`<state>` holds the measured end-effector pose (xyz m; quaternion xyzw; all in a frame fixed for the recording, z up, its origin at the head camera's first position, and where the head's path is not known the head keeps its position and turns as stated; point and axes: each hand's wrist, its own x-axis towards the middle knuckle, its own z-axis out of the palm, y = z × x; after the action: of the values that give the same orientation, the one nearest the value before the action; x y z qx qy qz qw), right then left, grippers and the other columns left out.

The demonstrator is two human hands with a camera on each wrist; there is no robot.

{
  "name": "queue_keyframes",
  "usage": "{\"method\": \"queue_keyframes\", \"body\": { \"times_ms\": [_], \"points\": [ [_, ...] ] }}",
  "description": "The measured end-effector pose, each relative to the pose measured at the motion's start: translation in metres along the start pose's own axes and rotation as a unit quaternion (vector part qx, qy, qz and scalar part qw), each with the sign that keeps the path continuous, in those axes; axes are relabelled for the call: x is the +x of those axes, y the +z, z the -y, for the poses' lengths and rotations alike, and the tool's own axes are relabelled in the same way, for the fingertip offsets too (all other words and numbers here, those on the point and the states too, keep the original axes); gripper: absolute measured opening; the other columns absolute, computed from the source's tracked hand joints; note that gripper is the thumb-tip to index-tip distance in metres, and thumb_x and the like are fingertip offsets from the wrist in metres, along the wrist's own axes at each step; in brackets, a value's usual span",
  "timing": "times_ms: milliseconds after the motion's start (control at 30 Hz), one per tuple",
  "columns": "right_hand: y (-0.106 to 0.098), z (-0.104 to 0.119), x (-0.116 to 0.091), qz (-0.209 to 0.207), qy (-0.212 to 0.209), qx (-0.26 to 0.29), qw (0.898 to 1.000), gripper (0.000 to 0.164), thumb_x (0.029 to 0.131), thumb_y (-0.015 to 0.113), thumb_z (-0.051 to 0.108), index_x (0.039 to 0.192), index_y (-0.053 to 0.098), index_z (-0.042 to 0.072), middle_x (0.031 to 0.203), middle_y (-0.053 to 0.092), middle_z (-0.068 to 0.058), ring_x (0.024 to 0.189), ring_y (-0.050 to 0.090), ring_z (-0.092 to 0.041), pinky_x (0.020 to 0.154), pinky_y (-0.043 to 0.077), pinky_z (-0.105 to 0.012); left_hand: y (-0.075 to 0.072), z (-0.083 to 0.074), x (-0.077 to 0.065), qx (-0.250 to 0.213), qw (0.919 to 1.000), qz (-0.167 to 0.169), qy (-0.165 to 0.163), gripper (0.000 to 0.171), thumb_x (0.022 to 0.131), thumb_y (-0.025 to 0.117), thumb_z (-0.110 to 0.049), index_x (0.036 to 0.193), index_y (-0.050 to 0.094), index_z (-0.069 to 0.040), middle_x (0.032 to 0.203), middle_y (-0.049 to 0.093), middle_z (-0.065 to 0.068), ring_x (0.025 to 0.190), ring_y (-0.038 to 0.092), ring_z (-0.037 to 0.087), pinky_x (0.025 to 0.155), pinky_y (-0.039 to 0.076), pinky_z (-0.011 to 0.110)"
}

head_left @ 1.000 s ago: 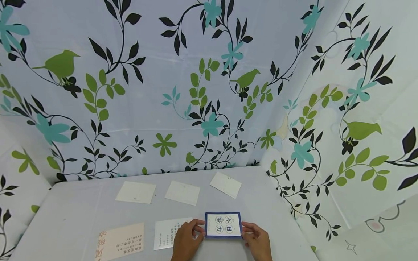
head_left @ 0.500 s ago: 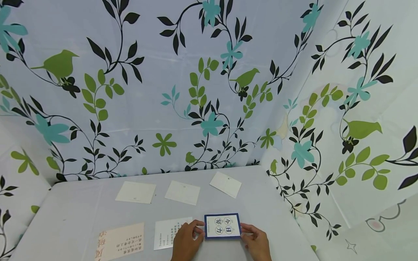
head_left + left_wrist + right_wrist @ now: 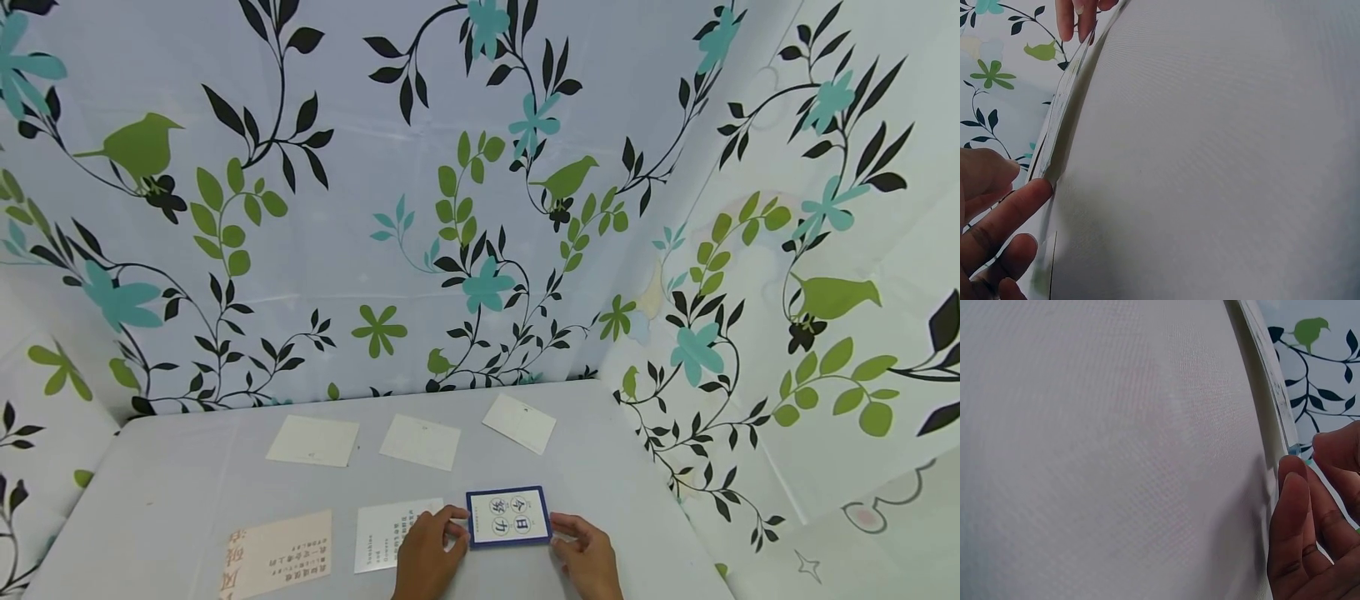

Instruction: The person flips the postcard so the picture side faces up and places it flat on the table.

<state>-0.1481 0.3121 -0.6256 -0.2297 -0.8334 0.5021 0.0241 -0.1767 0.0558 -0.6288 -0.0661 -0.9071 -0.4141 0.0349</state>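
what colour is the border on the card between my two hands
Dark blue: the border of the card shows best in the head view.

to the right of the right hand (image 3: pixel 588 557), the tabletop (image 3: pixel 656 542) is open as far as the patterned cloth (image 3: pixel 757 333) rising at its edge. a bare strip runs between the blue-edged card (image 3: pixel 509 517) and three pale cards (image 3: pixel 421 442) farther back. the left hand (image 3: pixel 429 552) blocks the near left side, overlapping the white card (image 3: pixel 382 535). between both hands, the near side of the blue-edged card lies open.
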Motion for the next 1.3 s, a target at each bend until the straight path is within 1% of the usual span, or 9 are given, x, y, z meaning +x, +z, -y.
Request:
{"method": "queue_keyframes", "body": {
  "times_ms": [167,400,500,733,1033,1167,1300],
  "points": [
    [0.001,0.001,0.000,0.003,-0.003,-0.002,1.000,0.037,0.087,0.072,-0.001,0.123,0.076,0.010,0.123,0.078,-0.015,0.073,0.065,-0.018,0.060,0.056,-0.031,-0.003,-0.003,0.001,0.009,0.9999,0.000,0.010,0.026,0.085,0.085,-0.020,0.109,0.076,-0.027,0.072,0.061,-0.022,0.069,0.038,-0.001,0.061,0.032,0.021],
    [0.003,0.007,-0.001,0.002,0.006,-0.005,1.000,0.035,0.088,0.072,-0.001,0.121,0.076,0.009,0.125,0.078,-0.016,0.073,0.065,-0.018,0.061,0.057,-0.031,-0.001,-0.002,0.002,0.020,0.9998,-0.005,0.007,0.025,0.086,0.085,-0.021,0.108,0.076,-0.028,0.072,0.063,-0.025,0.068,0.037,-0.001,0.060,0.031,0.021],
    [0.002,0.009,-0.002,0.002,0.002,-0.009,1.000,0.035,0.088,0.072,-0.001,0.122,0.076,0.008,0.125,0.078,-0.016,0.072,0.065,-0.018,0.061,0.057,-0.031,-0.001,-0.003,0.003,0.019,0.9998,-0.003,0.005,0.025,0.086,0.084,-0.022,0.108,0.076,-0.029,0.073,0.065,-0.024,0.068,0.038,-0.002,0.060,0.031,0.021],
    [0.001,0.011,-0.003,0.001,0.002,-0.015,1.000,0.034,0.088,0.072,0.000,0.121,0.076,0.009,0.125,0.078,-0.016,0.072,0.065,-0.017,0.060,0.056,-0.030,-0.005,-0.005,0.002,0.006,1.0000,0.002,0.007,0.023,0.086,0.083,-0.019,0.107,0.077,-0.026,0.078,0.073,-0.019,0.068,0.042,-0.002,0.060,0.033,0.021],
    [0.001,0.010,-0.003,-0.011,-0.011,-0.022,1.000,0.031,0.089,0.072,-0.001,0.118,0.077,0.010,0.126,0.077,-0.018,0.070,0.065,-0.018,0.059,0.056,-0.030,-0.004,-0.005,0.002,0.008,0.9999,-0.004,0.008,0.021,0.086,0.083,-0.017,0.104,0.077,-0.025,0.074,0.070,-0.018,0.068,0.041,-0.001,0.060,0.034,0.021],
    [0.002,0.010,-0.001,-0.019,-0.006,-0.025,0.999,0.029,0.090,0.072,0.001,0.116,0.078,0.012,0.125,0.078,-0.015,0.069,0.065,-0.019,0.060,0.057,-0.031,-0.004,-0.005,0.002,0.012,0.9999,-0.007,0.010,0.022,0.086,0.083,-0.017,0.104,0.076,-0.026,0.074,0.067,-0.019,0.068,0.039,-0.001,0.060,0.032,0.021],
    [0.002,0.010,0.000,-0.020,-0.012,-0.027,0.999,0.027,0.090,0.073,0.002,0.114,0.078,0.012,0.120,0.079,-0.012,0.069,0.064,-0.020,0.059,0.056,-0.030,-0.005,-0.005,0.002,0.011,0.9999,-0.009,0.007,0.022,0.086,0.083,-0.017,0.104,0.076,-0.026,0.074,0.064,-0.020,0.069,0.038,-0.001,0.060,0.032,0.021]
  ]
}}
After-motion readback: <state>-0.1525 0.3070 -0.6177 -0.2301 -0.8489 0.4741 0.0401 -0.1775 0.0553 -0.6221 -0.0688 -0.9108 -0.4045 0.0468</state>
